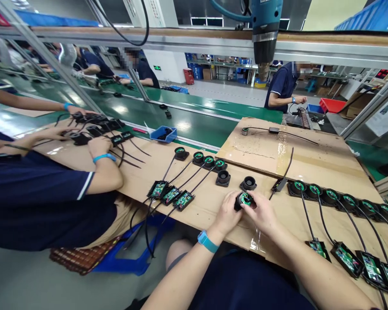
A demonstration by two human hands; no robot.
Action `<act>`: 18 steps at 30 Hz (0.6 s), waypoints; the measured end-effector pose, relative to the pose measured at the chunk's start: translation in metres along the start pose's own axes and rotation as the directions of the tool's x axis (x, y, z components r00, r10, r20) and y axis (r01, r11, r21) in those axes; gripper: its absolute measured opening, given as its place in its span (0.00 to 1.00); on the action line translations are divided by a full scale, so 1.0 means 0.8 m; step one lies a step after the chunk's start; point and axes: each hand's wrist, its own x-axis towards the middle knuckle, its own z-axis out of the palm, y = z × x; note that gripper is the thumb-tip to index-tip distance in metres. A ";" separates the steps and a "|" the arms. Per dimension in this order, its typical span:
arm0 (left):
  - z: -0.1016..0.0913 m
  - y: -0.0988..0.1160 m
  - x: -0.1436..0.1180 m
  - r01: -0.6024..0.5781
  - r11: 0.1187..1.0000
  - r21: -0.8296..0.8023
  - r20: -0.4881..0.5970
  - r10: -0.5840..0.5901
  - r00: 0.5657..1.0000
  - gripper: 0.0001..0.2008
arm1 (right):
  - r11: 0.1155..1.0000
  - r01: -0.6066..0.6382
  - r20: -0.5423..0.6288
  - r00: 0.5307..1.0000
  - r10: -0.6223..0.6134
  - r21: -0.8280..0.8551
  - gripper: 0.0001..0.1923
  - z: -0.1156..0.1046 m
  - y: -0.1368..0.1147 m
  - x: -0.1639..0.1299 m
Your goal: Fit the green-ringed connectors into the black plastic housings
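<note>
Between my two hands is a small round black housing with a green circuit board [245,198] in its mouth. My left hand [226,212] grips its left side, fingers curled round it. With thumb and fingers at the board's right edge, my right hand [262,212] holds the other side. Just beyond lies an empty black housing [248,183], and a second empty housing [223,178] sits to its left. A black box with a cable [279,184] rests right of my hands. Whether a cable runs from the held piece is hidden.
Wired housings [208,162] with open circuit boxes [171,195] lie left; a longer row [331,196] lines the right. A raised cardboard sheet [297,159] is ahead. A power screwdriver [265,38] hangs above. At left, a co-worker's hands [98,147] handle similar parts near a blue bin [163,134].
</note>
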 end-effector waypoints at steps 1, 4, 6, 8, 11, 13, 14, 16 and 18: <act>0.000 0.001 0.000 -0.007 1.000 0.000 0.008 0.007 1.000 0.26 | 1.000 0.002 0.005 1.000 -0.002 -0.019 0.20 0.004 0.001 0.000; -0.001 0.002 -0.001 -0.022 1.000 0.001 0.030 0.022 0.999 0.27 | 0.998 0.008 -0.002 1.000 -0.008 -0.070 0.19 0.009 0.002 -0.002; -0.002 0.003 -0.001 -0.024 1.000 0.006 0.043 0.023 0.999 0.27 | 0.994 0.017 0.002 1.000 -0.017 -0.111 0.19 0.009 0.004 -0.003; -0.002 0.002 -0.001 -0.018 1.000 0.005 0.052 0.017 0.998 0.28 | 0.991 0.017 0.014 1.000 -0.016 -0.136 0.19 0.009 0.005 -0.004; -0.001 0.001 0.000 0.004 1.000 -0.016 0.057 -0.003 0.998 0.28 | 0.991 0.008 0.022 1.000 -0.005 -0.135 0.19 0.010 0.008 -0.004; 0.000 0.002 0.000 0.018 1.000 -0.025 0.043 -0.016 0.999 0.28 | 0.990 0.013 0.007 1.000 -0.012 -0.138 0.20 0.012 0.010 -0.004; 0.000 0.004 0.000 0.018 1.000 -0.021 0.033 -0.017 0.999 0.27 | 0.989 0.017 -0.007 1.000 -0.018 -0.147 0.21 0.013 0.011 -0.006; 0.000 0.007 0.000 -0.009 1.000 -0.002 0.022 0.009 1.000 0.26 | 0.985 0.034 -0.024 0.999 -0.039 -0.168 0.20 0.015 0.017 -0.008; 0.001 0.006 0.000 -0.046 0.999 0.015 0.026 0.046 0.999 0.27 | 0.981 0.073 -0.009 0.997 -0.075 -0.179 0.21 0.018 0.027 -0.009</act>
